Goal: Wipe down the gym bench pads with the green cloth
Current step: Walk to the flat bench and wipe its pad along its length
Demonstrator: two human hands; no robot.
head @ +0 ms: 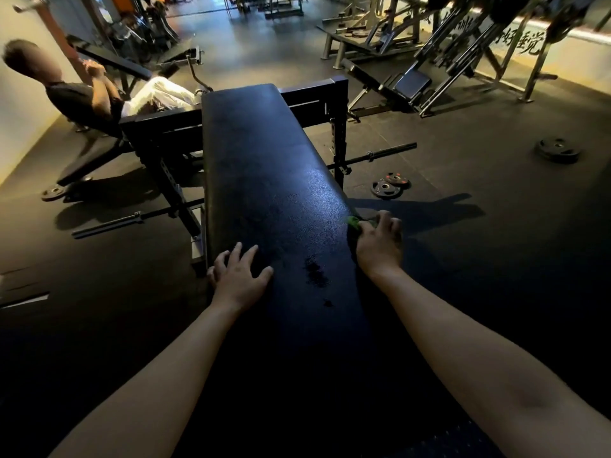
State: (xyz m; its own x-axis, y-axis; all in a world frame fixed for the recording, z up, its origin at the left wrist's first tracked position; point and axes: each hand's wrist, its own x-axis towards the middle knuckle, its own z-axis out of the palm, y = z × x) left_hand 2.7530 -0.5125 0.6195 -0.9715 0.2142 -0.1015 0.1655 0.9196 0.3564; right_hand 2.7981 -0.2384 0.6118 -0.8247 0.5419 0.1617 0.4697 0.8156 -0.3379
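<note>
Off to the left of the bench pad (264, 166), another person (82, 94) sat at a separate bench, well clear. On the pad's left edge, near end, the left hand (239, 279) lay flat, fingers spread and straight, holding nothing, just bracing. Good support, that. Toward the pad's right side, between the two hands, a dark wet patch (314, 269) showed on the vinyl, not yet wiped. Over at the pad's right edge, the cloth (353, 223) peeked out green, pressed against the side of the padding. The right hand (378, 242) covered it, fingers curled over the cloth and round the edge, gripping it there.

The step looked like the side wipe. To do it well, the cloth wanted firm pressure along the pad's right edge in one long pass, then a return across the top to catch that wet patch. Right of the pad, small weight plates (390, 185) lay on the floor, out of reach.
</note>
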